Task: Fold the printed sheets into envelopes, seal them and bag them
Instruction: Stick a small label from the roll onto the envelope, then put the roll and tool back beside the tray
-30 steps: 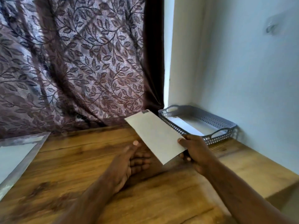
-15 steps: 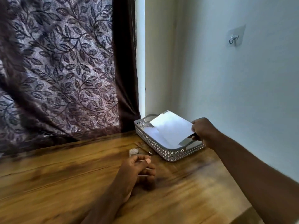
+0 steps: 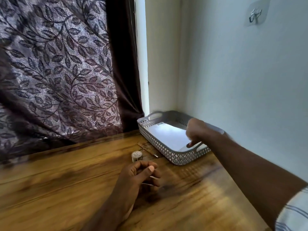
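Note:
A white envelope (image 3: 168,135) lies flat inside the grey perforated tray (image 3: 175,158) at the table's back right corner. My right hand (image 3: 198,130) reaches over the tray, fingers curled down onto the envelope's near right end; motion blur hides the exact grip. On the wooden table (image 3: 66,189) in front of the tray rests my left hand (image 3: 141,175), fingers curled in, with thin white slivers of a paper strip (image 3: 153,177) showing between them.
A small white round container (image 3: 137,155) and a pen-like object in a clear sleeve (image 3: 149,150) lie just left of the tray. A leaf-patterned curtain (image 3: 58,72) hangs behind the table. The white wall with a hook (image 3: 255,14) runs along the right.
My right hand carried the envelope from mid-table rightward to the tray and lowered it flat inside. My left hand curled shut on the table. The view swung right.

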